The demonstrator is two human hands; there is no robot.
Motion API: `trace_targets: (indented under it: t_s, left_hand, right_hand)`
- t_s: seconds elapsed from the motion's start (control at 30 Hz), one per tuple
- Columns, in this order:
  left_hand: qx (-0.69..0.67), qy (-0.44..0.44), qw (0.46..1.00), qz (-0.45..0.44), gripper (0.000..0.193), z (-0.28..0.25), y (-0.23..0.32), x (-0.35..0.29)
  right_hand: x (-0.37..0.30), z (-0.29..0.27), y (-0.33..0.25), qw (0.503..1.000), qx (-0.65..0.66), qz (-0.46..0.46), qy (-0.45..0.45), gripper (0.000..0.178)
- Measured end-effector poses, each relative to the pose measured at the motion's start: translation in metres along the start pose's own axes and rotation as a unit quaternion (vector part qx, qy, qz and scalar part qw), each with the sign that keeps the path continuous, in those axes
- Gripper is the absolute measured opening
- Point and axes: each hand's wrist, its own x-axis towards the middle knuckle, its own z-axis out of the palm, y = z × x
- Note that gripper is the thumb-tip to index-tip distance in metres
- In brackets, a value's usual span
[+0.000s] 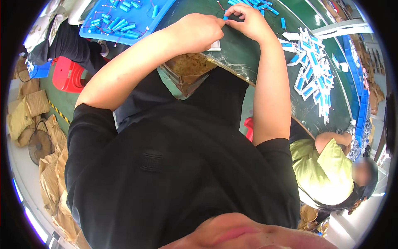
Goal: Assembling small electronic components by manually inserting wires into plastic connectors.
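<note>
At the near edge of the green table, my two hands meet around a small blue cylindrical battery cell point(225, 18). My left hand point(201, 32) is closed, its fingertips against the cell. My right hand point(251, 24) pinches it from the other side with thumb and fingers. Most of this cell is hidden by the fingers. Under my left hand the corner of a white piece point(215, 45) shows on the table. Just beyond my right hand lie loose blue cells with thin wires point(265, 6).
A blue tray point(161, 25) of wired cells stands on the left. To the right spreads a pile of white casings with blue cells point(313, 68). An open carton point(186, 72) sits below the table edge. Another person point(327, 174) works at the right; red stools point(68, 74) stand at left.
</note>
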Motion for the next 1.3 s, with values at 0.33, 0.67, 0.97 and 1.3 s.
trace_targets:
  t_s: [0.33,0.67,0.97,1.3]
  left_hand:
    - [0.001,0.046,0.997,-0.064,0.020,0.014,-0.033,-0.004]
    - [-0.238,0.194,0.931,-0.199,0.016,-0.047,-0.017,-0.027]
    - [-0.561,-0.341,0.733,-0.178,0.016,-0.029,0.000,-0.098]
    - [-0.218,0.001,0.923,-0.317,0.024,0.190,0.001,-0.112]
  right_hand:
    - [-0.004,-0.005,-0.016,0.997,0.045,0.013,0.063,0.027]
    - [0.000,0.006,-0.018,0.988,0.140,-0.060,-0.023,0.026]
    - [0.004,0.024,-0.046,0.994,0.035,-0.090,-0.044,0.028]
    - [0.005,0.035,-0.036,0.979,0.013,-0.190,-0.070,0.042]
